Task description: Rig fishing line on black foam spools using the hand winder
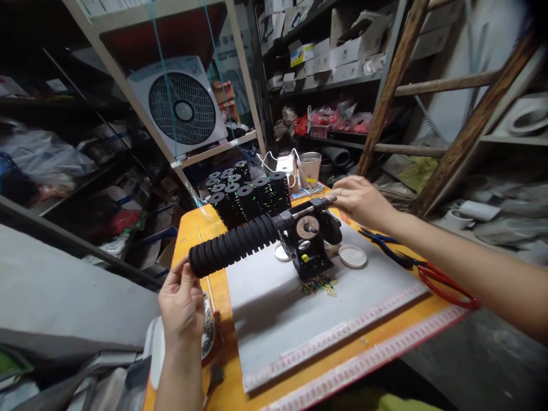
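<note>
In the head view, my left hand [183, 299] pinches the near left end of a black ribbed roll [233, 245]. The roll sticks out, slightly tilted, from a small black bench machine [312, 251] with a round tan disc on its side. At the machine's far right end, my right hand [357, 200] has its fingers closed around the tip of a metal rod [329, 200]. A scatter of small coloured bits [319, 285] lies at the machine's foot. Beside it sits a white round lid [353, 256].
A grey board [274, 319] covers much of the orange table [231, 371]. Several black rolls [246, 194] stand upright behind. Red-handled scissors [445, 285] and dark pliers [389, 248] lie at right. A bowl of small bits [208, 331] is by my left wrist. A box fan [184, 111] hangs behind.
</note>
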Available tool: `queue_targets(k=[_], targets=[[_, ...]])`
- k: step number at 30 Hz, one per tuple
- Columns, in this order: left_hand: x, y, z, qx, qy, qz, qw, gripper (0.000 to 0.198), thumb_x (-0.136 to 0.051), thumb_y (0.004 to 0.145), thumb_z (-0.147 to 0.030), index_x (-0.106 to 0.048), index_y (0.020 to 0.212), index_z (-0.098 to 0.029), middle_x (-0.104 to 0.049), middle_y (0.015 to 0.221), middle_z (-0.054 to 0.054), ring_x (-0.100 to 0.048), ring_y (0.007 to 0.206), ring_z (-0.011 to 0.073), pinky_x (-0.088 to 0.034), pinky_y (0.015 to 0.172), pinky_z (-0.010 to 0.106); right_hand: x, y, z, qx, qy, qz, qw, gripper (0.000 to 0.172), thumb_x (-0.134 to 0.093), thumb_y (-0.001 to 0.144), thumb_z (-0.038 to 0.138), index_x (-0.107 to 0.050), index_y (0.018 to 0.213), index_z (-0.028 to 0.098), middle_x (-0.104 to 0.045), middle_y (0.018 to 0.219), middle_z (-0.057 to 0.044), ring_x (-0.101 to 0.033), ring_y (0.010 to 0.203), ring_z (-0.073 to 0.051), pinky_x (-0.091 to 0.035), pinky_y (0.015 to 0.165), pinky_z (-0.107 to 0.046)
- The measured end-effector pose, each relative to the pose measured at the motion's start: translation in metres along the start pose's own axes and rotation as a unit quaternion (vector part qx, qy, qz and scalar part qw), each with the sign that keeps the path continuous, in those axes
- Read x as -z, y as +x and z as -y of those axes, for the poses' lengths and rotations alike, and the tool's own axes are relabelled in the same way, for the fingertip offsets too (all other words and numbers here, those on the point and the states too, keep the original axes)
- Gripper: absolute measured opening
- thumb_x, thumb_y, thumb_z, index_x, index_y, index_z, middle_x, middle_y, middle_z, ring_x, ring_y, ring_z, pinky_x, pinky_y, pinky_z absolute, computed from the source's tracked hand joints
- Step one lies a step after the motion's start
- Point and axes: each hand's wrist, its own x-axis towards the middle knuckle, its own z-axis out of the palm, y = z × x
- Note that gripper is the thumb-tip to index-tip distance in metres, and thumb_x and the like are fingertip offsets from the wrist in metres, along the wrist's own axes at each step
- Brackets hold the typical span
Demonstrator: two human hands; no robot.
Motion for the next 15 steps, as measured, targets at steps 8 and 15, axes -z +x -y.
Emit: queue_targets(k=[8, 15], targets=[[0.003, 0.001, 0.004, -0.036, 0.062, 0.016, 0.997, 0.03, -0.082, 0.068, -0.038, -0.067, 0.086, -0.018, -0.065, 0.079, 0.0, -0.061, 0.068, 0.0096, -0.05, 0.062, 0.019, 0.013, -0.085, 0.037, 0.016, 0.016, 0.035, 0.999, 0.026, -0.049, 0.093, 0.018, -0.067, 0.111, 0.018, -0.073, 0.104, -0.006, -0.054, 0.108, -0.025, -0.039, 0.094, -0.04], [-0.004, 0.018, 0.002, -0.125, 0.164, 0.072, 0.976, 0.025, -0.063, 0.084, -0.042, -0.06, 0.095, -0.02, -0.056, 0.084, 0.001, -0.056, 0.075, 0.0139, -0.048, 0.068, 0.026, 0.031, -0.092, 0.041, -0.002, -0.015, -0.022, 1.0, 0.025, -0.058, 0.089, 0.016, -0.064, 0.113, 0.019, -0.073, 0.106, -0.008, -0.055, 0.104, -0.028, -0.042, 0.091, -0.043]])
